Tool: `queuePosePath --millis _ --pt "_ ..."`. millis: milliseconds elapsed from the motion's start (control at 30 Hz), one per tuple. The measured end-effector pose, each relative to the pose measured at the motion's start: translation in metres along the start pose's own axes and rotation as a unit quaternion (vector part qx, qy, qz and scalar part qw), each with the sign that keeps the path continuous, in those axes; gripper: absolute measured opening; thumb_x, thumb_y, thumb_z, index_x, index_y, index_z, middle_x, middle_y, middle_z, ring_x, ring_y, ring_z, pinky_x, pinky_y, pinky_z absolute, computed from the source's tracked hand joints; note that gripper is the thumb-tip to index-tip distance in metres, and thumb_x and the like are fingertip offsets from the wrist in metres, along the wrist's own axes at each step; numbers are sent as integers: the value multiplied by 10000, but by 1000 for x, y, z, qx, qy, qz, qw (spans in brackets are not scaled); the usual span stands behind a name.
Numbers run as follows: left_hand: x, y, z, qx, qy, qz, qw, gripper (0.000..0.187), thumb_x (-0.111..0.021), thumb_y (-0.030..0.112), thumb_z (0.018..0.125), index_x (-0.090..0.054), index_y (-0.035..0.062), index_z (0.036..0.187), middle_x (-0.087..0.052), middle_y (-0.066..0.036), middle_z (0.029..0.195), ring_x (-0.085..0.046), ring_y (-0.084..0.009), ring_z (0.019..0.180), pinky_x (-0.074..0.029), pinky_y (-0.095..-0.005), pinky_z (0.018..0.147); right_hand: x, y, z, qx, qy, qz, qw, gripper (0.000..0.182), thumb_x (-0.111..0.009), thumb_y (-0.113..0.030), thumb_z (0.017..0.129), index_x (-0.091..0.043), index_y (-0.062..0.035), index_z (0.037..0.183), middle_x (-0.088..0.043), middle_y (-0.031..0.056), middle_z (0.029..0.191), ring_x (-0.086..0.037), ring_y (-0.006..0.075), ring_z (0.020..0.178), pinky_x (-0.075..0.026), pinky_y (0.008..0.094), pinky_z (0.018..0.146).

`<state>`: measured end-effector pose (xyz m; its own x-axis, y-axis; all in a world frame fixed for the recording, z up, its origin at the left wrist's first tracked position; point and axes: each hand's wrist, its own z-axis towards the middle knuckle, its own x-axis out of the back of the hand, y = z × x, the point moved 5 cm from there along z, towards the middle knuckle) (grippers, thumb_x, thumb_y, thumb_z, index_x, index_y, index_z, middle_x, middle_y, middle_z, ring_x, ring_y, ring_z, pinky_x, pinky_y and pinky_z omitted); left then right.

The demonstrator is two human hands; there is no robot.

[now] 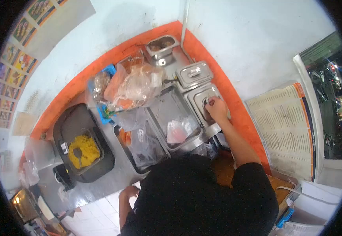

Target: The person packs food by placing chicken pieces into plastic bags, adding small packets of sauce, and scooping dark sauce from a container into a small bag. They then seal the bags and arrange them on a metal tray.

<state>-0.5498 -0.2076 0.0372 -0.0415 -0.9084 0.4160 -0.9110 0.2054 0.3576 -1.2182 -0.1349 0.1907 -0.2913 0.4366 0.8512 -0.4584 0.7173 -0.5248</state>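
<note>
My right hand (215,107) is closed on the handle of a square steel lid (196,96), on the container nearest the orange wall border. The lid appears to lie on its container. Behind it stands a second lidded steel container (194,74). Left of my right hand, a long steel tray (171,103) holds a pink and white plastic packet (178,130). My left hand (130,192) hangs low by the counter's front edge, close to the black shirt; its fingers are too blurred and partly hidden to tell whether it holds anything.
Yellow food (85,151) with a spoon fills a tub on a dark tray (70,122) at the left. Plastic bags (139,84) crowd the middle, beside a blue crate (105,114). An open steel container (162,44) stands at the back. A printed sheet (283,129) hangs at right.
</note>
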Motion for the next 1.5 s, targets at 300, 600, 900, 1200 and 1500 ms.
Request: queuePosePath --millis 300,600,900,1200,1500 --pt "150 347 -22 -371 182 36 910 178 -608 170 904 -661 38 1011 -668 -182 986 -630 -386 946 -509 -456 812 12 -35 -23 138 64 107 983 180 -672 -131 785 -734 -39 926 -684 165 960 -644 334 895 -505 394 746" --pt "87 436 113 -465 244 346 778 179 -628 152 812 -704 66 950 -655 -49 1065 -587 -304 1052 -508 -447 843 41 -73 -81 67 -28 257 964 178 -655 -53 827 -729 -38 989 -662 79 917 -579 151 724 -437 273 633" --pt "106 417 121 -475 187 -2 860 133 -754 185 787 -750 57 823 -646 -143 804 -633 -344 795 -505 -426 714 39 -36 -78 -5 -33 289 957 167 -676 -71 849 -729 -33 1003 -690 71 935 -608 137 771 -467 261 686" --pt "126 401 110 -269 166 -137 939 167 -833 125 736 -749 0 808 -681 -169 828 -651 -305 694 -504 -403 658 -4 -127 47 44 -64 425 902 180 -640 -128 910 -722 -9 1017 -685 64 824 -621 122 696 -489 281 654" --pt "134 386 110 -331 245 -181 893 168 -789 159 816 -758 13 891 -666 -136 806 -648 -257 726 -510 -367 675 -118 -230 207 -6 -236 346 908 711 -823 -338 748 -543 66 1262 -614 206 1173 -637 280 1042 -516 403 885"
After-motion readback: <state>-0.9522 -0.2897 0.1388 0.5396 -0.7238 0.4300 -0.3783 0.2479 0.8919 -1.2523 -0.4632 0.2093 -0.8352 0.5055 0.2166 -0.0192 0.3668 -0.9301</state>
